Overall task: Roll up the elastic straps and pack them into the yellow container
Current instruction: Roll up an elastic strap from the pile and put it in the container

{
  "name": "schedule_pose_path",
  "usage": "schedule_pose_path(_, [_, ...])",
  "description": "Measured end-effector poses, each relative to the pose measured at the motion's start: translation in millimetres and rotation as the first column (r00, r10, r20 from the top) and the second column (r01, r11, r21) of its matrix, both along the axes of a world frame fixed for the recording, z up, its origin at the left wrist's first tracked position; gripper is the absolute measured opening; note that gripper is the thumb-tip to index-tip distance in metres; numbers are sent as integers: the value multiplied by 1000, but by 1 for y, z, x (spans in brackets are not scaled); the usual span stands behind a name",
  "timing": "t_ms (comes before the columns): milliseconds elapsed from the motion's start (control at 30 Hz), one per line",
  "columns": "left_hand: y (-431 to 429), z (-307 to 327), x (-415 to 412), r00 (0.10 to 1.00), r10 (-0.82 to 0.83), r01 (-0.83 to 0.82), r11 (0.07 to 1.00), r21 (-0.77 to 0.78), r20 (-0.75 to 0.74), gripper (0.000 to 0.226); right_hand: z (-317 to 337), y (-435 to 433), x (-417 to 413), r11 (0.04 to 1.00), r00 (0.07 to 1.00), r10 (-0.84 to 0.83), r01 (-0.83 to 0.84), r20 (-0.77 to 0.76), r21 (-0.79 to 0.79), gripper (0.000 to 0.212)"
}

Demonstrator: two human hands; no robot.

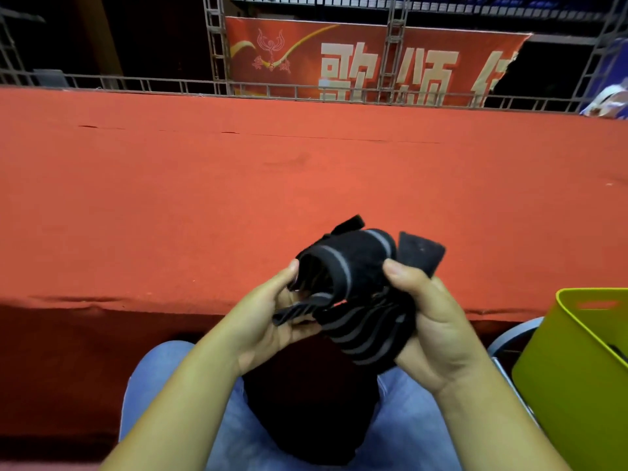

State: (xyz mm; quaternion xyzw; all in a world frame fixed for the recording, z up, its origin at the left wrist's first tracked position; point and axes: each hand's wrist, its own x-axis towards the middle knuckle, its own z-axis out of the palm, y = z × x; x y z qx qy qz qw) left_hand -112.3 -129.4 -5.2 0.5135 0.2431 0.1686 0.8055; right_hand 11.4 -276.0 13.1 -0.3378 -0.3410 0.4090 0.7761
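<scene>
Elastic straps (353, 266), black with grey stripes, sit half-rolled between your hands, above your lap and in front of the red stage (238, 181). Your left hand (272, 321) has a narrow grip: the thumb presses the open edge of the roll while the fingers cradle the loose strap ends beneath. Your right hand (431, 328) curls its grip round the striped mass, thumb on top of the roll, with a flat black end tab (421, 251) sticking up just beside it.

To do this step well, let the left thumb pin the roll's edge so the turns stay stacked, and feed the slack from the right hand under steady tension. Line the stripes up turn on turn, or the roll will likely cone out sideways. Tuck the end tab down last; it looks like a fastening patch, though you cannot be sure from here.

The yellow container (557, 368) stands to your right, near your knee, well apart from the roll. Something dark (618, 351) shows at its inner edge; what it is cannot be told.
</scene>
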Motion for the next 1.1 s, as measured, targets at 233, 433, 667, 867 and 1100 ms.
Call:
schedule_pose_path(233, [-19, -8, -9, 993, -60, 30, 963, 268, 104, 60, -22, -10, 10, 1000, 963, 4, -10, -271, -20, 47])
schedule_pose_path(433, [-33, -14, -10, 999, -42, 24, 775, 631, 14, 55, -39, -13, 8, 991, 937, -112, 82, -332, -102, 42])
schedule_pose_path(667, [-39, -19, -6, 999, 29, -50, 730, 681, 43, 62, -57, -17, 8, 999, 944, -44, 32, -328, -41, 79])
schedule_pose_path(867, [-49, -8, -8, 994, 104, -67, 511, 857, 15, 48, -57, -19, 8, 999, 926, -11, -6, -378, -45, 75])
schedule_pose_path(1100, [-52, -1, -6, 998, 64, -14, 522, 853, -23, 33, -53, -20, 4, 997, 915, 67, -80, -397, -15, 60])
